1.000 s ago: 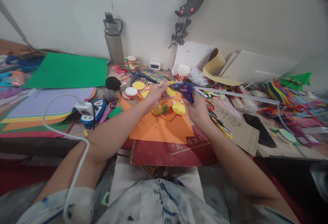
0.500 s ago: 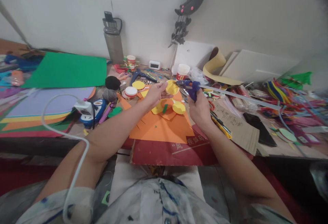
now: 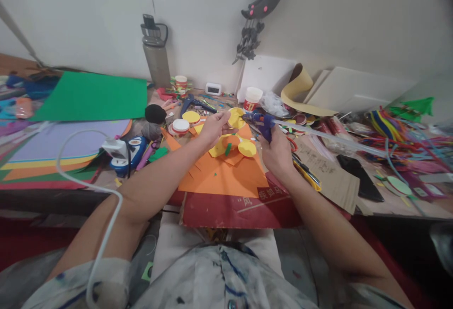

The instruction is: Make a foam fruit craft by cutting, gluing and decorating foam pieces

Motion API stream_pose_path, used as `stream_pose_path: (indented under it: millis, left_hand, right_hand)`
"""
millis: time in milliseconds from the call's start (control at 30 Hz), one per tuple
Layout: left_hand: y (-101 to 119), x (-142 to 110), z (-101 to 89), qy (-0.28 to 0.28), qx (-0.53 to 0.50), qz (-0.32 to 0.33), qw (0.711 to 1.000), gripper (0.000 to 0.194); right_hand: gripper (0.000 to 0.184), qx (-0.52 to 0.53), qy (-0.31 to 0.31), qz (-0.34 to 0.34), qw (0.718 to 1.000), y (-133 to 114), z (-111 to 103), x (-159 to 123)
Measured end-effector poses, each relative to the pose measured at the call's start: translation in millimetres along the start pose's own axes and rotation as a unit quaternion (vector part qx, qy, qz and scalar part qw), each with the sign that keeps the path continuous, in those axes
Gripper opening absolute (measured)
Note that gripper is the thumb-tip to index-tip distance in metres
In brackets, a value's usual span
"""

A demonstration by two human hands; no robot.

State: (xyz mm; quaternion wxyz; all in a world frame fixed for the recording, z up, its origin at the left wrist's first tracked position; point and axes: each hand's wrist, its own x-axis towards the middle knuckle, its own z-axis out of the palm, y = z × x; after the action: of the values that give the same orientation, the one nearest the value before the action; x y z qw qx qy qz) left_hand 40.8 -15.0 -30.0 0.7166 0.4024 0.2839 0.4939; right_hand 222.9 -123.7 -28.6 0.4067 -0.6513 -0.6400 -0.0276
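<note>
Holding a yellow disc [image 3: 234,117] in the left hand [image 3: 214,129], with a blue glue gun [image 3: 264,124] gripped in the right hand [image 3: 278,152].
Pinching the disc at its edge, just beyond the left fingertips, and pointing the nozzle at it from the right; cannot tell whether touching. Below both hands, orange paper [image 3: 219,179] over a red board [image 3: 212,212]; left of the left hand, a white-lidded tub [image 3: 180,126] on the bench [image 3: 375,209]; beyond the right hand, a red-and-white cup [image 3: 253,97].
</note>
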Motion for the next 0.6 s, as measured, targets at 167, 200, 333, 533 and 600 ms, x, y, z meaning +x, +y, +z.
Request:
stream_pose_path:
  millis: [167, 200, 333, 533, 600]
  left_hand:
    - [-0.4, 0.8, -1.2, -0.012, 0.007, 0.024, 1.000, 0.024]
    - [-1.1, 0.9, -1.3, -0.017, 0.012, 0.017, 1.000, 0.026]
    - [-2.7, 0.9, -1.5, -0.031, 0.029, -0.013, 0.999, 0.029]
    - [0.2, 1.0, -1.7, -0.008, 0.001, 0.032, 0.999, 0.023]
    - [1.0, 0.5, -0.9, -0.010, -0.002, 0.027, 1.000, 0.022]
  right_hand:
    - [0.033, 0.006, -0.060, 0.002, 0.998, -7.6, -0.5, -2.6]
    - [0.033, 0.007, -0.065, 0.002, 0.998, -8.8, 0.0, -1.8]
    - [0.033, 0.007, -0.032, 0.013, 0.999, -8.2, 1.5, 2.2]
    - [0.029, -0.003, -0.025, 0.024, 0.999, -4.6, -0.8, -4.6]
    - [0.029, -0.006, -0.032, 0.025, 0.999, -5.9, -1.5, -5.1]
